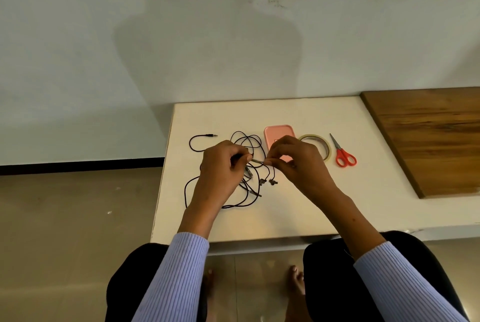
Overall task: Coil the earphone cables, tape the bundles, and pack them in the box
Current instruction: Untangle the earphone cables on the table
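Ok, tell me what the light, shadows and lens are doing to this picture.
Head view: a broad soft shadow of the person falls on the wall; the wide lens splays the edges of the white table outward; light is dim and warm; the thin earphone cables read soft between the left hand and right hand; no strong glare.

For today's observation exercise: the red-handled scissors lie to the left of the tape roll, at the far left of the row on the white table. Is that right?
Not quite. In the head view the red-handled scissors lie to the right of the tape roll, at the far right of the row on the white table.
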The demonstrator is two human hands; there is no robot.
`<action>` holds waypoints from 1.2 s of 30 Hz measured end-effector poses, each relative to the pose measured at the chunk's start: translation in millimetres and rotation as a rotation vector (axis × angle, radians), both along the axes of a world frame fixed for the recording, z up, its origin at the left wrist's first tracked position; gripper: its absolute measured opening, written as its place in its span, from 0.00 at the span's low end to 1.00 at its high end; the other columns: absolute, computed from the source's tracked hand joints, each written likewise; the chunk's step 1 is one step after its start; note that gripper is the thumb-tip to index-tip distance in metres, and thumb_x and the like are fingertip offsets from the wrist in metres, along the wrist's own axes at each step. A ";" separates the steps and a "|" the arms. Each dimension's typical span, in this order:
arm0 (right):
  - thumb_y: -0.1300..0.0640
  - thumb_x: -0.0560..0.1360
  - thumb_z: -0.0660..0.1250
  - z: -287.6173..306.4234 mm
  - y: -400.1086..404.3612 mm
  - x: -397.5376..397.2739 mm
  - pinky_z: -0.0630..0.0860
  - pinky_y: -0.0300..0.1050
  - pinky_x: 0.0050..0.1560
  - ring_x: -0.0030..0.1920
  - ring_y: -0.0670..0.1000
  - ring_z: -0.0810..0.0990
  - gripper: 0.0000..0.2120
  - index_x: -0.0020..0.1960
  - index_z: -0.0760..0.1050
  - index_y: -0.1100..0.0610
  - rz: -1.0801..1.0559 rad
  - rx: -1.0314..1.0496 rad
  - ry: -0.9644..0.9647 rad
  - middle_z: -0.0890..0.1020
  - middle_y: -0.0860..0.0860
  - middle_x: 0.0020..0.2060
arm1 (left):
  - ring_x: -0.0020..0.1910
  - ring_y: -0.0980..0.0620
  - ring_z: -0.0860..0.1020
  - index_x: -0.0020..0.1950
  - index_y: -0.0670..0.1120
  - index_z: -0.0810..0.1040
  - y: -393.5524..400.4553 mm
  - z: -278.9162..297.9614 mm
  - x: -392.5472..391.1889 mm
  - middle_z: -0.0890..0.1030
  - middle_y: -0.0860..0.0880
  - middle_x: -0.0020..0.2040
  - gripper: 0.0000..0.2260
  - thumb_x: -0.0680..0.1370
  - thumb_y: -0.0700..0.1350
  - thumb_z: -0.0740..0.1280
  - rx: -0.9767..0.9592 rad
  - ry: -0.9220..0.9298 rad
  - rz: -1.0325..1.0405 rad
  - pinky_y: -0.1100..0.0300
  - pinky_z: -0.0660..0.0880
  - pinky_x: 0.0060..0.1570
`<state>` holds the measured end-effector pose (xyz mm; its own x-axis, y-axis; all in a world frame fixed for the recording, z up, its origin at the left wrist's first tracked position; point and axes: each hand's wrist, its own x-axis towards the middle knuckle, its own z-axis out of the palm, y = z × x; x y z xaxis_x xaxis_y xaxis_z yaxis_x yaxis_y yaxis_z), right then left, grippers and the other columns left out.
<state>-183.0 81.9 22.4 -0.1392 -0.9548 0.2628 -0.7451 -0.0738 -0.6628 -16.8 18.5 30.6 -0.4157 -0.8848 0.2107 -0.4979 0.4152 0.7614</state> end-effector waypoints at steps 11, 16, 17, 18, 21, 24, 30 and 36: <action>0.64 0.79 0.58 12.6 1.0 8.5 0.76 0.39 0.25 0.32 0.44 0.79 0.08 0.56 0.71 0.57 0.078 0.465 -0.468 0.75 0.51 0.42 | 0.33 0.60 0.74 0.43 0.43 0.84 0.4 5.3 -3.2 0.80 0.50 0.36 0.02 0.73 0.39 0.71 -0.001 0.029 0.029 0.76 0.66 0.34; 0.61 0.81 0.53 16.8 0.2 10.1 0.69 0.37 0.28 0.34 0.45 0.72 0.14 0.47 0.76 0.61 0.055 0.550 -0.607 0.77 0.47 0.39 | 0.37 0.60 0.76 0.45 0.43 0.83 -1.0 6.3 0.6 0.81 0.50 0.39 0.03 0.75 0.40 0.70 0.093 0.072 0.049 0.75 0.69 0.36; 0.60 0.81 0.52 16.0 0.4 10.3 0.68 0.36 0.28 0.34 0.45 0.72 0.14 0.47 0.75 0.61 0.055 0.553 -0.611 0.77 0.47 0.40 | 0.38 0.60 0.77 0.46 0.43 0.83 -1.5 6.4 1.7 0.81 0.50 0.40 0.04 0.75 0.40 0.69 0.100 0.072 0.058 0.76 0.69 0.37; 0.59 0.81 0.53 15.3 0.9 9.6 0.67 0.35 0.27 0.33 0.45 0.72 0.14 0.48 0.75 0.61 0.065 0.560 -0.610 0.77 0.47 0.39 | 0.38 0.60 0.77 0.46 0.43 0.83 -2.3 6.4 3.2 0.81 0.50 0.40 0.04 0.75 0.40 0.69 0.106 0.071 0.071 0.76 0.70 0.38; 0.58 0.81 0.57 12.0 2.7 -0.3 0.65 0.34 0.26 0.30 0.43 0.70 0.11 0.49 0.78 0.59 0.078 0.566 -0.531 0.76 0.48 0.34 | 0.39 0.62 0.77 0.47 0.43 0.83 -6.3 5.9 11.5 0.81 0.52 0.39 0.04 0.75 0.40 0.70 0.134 0.078 0.137 0.78 0.69 0.38; 0.58 0.79 0.62 10.9 5.1 -14.5 0.65 0.34 0.27 0.29 0.43 0.68 0.08 0.45 0.80 0.54 0.034 0.548 -0.480 0.76 0.47 0.31 | 0.39 0.63 0.77 0.46 0.44 0.83 -8.2 4.1 19.0 0.80 0.54 0.38 0.03 0.75 0.40 0.70 0.150 0.075 0.167 0.80 0.69 0.37; 0.59 0.74 0.69 8.3 9.2 -21.5 0.67 0.26 0.28 0.32 0.37 0.76 0.06 0.49 0.83 0.57 -0.033 0.482 -0.369 0.83 0.47 0.36 | 0.38 0.62 0.77 0.47 0.43 0.84 -5.9 -1.4 22.4 0.81 0.52 0.38 0.04 0.74 0.41 0.70 0.149 0.045 0.157 0.80 0.68 0.35; 0.61 0.75 0.67 -4.3 9.1 -20.9 0.69 0.27 0.26 0.29 0.43 0.77 0.04 0.48 0.80 0.60 -0.119 0.444 -0.192 0.83 0.49 0.37 | 0.35 0.63 0.77 0.46 0.43 0.84 -5.3 -5.7 19.4 0.78 0.59 0.33 0.04 0.74 0.39 0.70 0.213 0.030 0.145 0.80 0.67 0.33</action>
